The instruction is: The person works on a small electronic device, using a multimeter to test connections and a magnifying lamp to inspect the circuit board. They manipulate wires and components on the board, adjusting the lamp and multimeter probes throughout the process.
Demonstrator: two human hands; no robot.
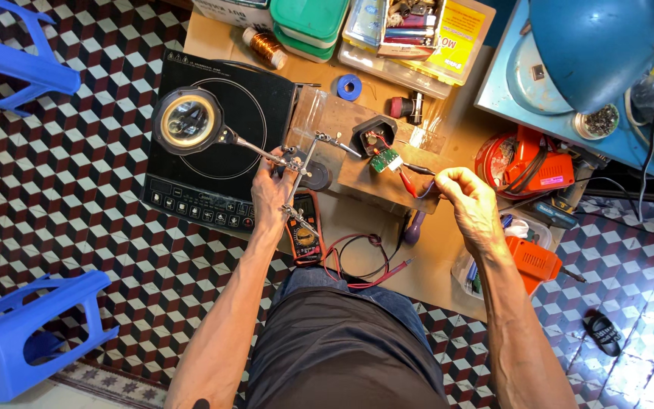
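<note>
At frame centre, the left hand is gripping the clamp stand, fingers closed on it. The right hand is pinching a wire leading to the green board. Judging by this, positioning is underway; steady alignment seems needed.

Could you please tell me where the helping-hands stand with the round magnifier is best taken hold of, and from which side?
Probably at the central joint of the helping-hands stand, where the left hand already rests, coming from the near side. The magnifier juts out on a thin arm to the left and a clip arm reaches right toward the small green circuit board, so both ends look like poor holds.
</note>
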